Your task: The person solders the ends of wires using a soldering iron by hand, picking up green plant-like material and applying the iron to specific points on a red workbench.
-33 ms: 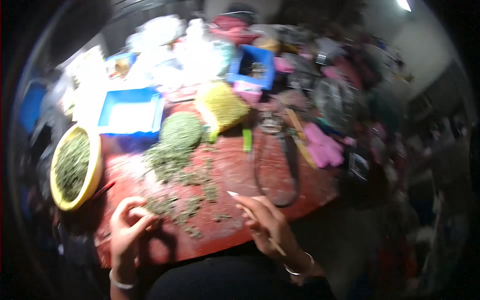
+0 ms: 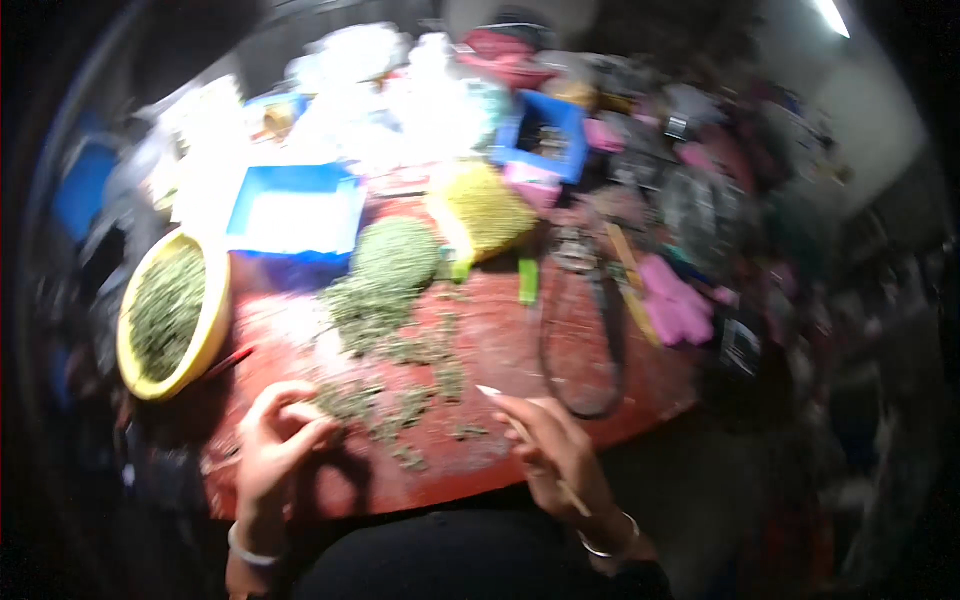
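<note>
My left hand [image 2: 272, 452] is above the red table's near left part, its thumb and fingers curled together. Whatever it pinches is too small or hidden to make out. Beside its fingertips lie scattered small green pieces [image 2: 408, 404], loosely spread below a larger green heap [image 2: 392, 265]. My right hand [image 2: 562, 452] is closed around a thin tan stick [image 2: 574, 499], slanting under the palm toward the wrist. A white pointed shape [image 2: 487, 391] shows at its index fingertip, too blurred to name. A gap of bare red tabletop [image 2: 470, 350] separates the hands.
A yellow bowl [image 2: 222, 310] of green pieces tilts at the left. Behind the heap are a blue tray [image 2: 240, 215] and a yellow bristly block [image 2: 487, 212]. A dark strap loop [image 2: 617, 370] and pink glove-like thing [image 2: 675, 300] lie right. Bags [image 2: 350, 55] crowd the back.
The whole scene has shifted a little to the right in the view. Both hands keep the same pose and grip over the table.
</note>
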### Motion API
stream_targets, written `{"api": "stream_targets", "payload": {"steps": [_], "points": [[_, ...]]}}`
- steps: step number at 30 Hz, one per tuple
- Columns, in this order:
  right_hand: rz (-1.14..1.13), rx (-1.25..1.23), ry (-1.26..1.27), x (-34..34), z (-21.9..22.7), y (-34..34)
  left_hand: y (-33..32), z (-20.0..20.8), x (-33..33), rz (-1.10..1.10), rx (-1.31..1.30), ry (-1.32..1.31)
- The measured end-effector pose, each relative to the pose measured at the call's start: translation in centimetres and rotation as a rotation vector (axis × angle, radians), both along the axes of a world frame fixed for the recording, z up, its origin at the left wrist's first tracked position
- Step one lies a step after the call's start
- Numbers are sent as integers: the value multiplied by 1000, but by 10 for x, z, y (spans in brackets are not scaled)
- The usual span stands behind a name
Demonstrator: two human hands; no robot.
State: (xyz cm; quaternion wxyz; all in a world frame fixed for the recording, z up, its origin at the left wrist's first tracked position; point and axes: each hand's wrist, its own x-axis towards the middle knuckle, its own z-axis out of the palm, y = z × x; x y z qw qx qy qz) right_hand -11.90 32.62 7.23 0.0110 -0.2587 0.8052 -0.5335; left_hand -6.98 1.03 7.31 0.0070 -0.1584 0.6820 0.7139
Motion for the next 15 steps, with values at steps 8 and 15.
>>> {"api": "stream_targets", "payload": {"steps": [8, 15], "points": [[102, -96, -155, 7, -2, -27, 0, -8, 16, -98, 238, -12], [124, -97, -147, -6, 11, -77, 4, -3, 20, -119, 173, 14]]}}
